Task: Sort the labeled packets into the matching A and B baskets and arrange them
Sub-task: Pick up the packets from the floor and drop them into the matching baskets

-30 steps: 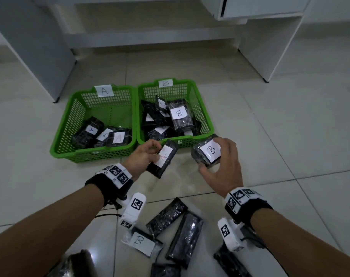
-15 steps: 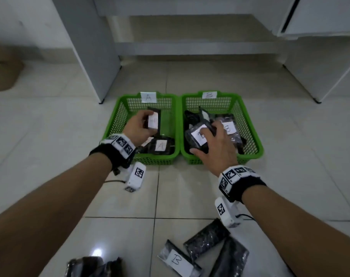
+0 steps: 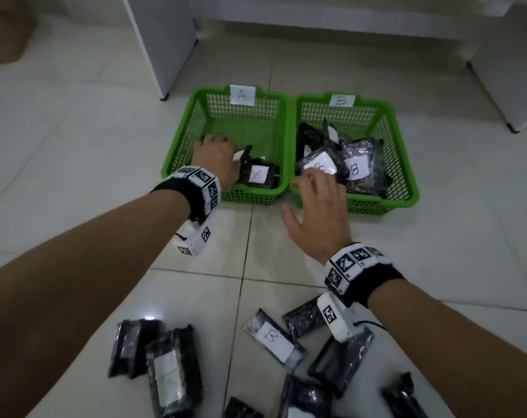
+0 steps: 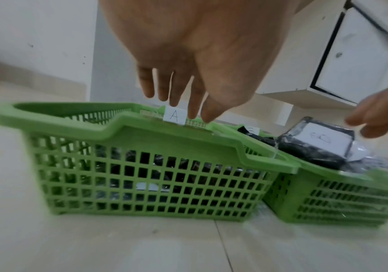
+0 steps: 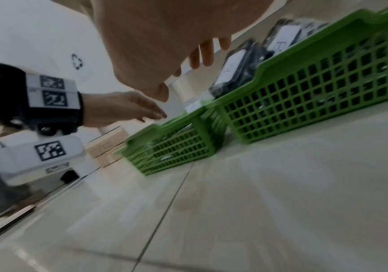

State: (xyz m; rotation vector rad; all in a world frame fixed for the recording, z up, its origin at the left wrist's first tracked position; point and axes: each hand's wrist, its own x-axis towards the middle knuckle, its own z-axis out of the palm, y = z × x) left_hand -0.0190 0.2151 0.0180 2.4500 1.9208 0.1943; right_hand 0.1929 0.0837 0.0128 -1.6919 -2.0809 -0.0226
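Two green baskets stand side by side on the floor: basket A [image 3: 180,152] on the left, basket B [image 3: 403,176] on the right, each with a paper letter tag. Black packets with white labels lie in both, an A-labelled packet [image 3: 260,175] in A and a B-labelled packet [image 3: 357,170] in B. My left hand [image 3: 215,156] hovers over the near left part of basket A, fingers straight and empty [image 4: 176,88]. My right hand [image 3: 319,212] is in front of basket B with spread fingers, holding nothing.
Several black packets lie loose on the tiled floor near me, one with a B label [image 3: 272,339], another pair at the left [image 3: 162,360]. White cabinet legs [image 3: 165,43] stand behind the baskets. A cardboard box [image 3: 3,34] sits at far left.
Both hands have let go of their packets, which now lie in baskets A and B. The right hand has drawn back out of basket B; the left hand is still over basket A.
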